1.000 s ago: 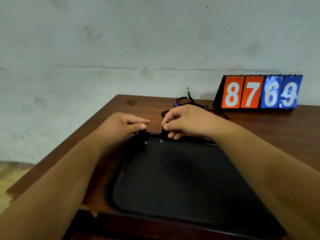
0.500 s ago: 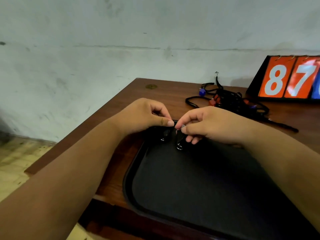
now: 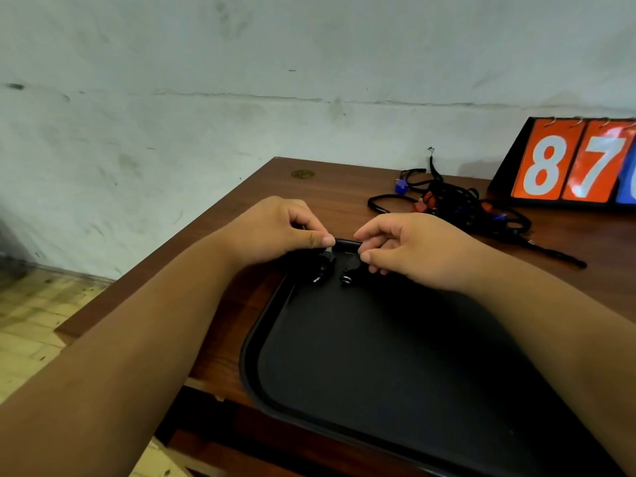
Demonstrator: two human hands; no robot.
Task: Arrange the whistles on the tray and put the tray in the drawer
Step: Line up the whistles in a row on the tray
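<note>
A black tray (image 3: 395, 366) lies on the brown wooden table, its near edge over the table's front. Two small black whistles sit at the tray's far left corner, each with a metal ring at its near end. My left hand (image 3: 275, 232) pinches the left whistle (image 3: 322, 266) between thumb and forefinger. My right hand (image 3: 409, 249) touches the right whistle (image 3: 348, 273) with thumb and fingertips; how firmly it grips is hard to tell. A tangle of more whistles (image 3: 454, 204) in red and blue on black lanyards lies on the table beyond my right hand.
A flip scoreboard (image 3: 571, 163) showing orange 8 and 7 stands at the back right against the pale wall. The table's left edge (image 3: 165, 249) drops to a tiled floor. A dark gap shows under the table's front edge below the tray.
The view has shifted left, so the scoreboard sits further right. My hands have drawn slightly apart, and the two black whistles now rest side by side in the tray's corner.
</note>
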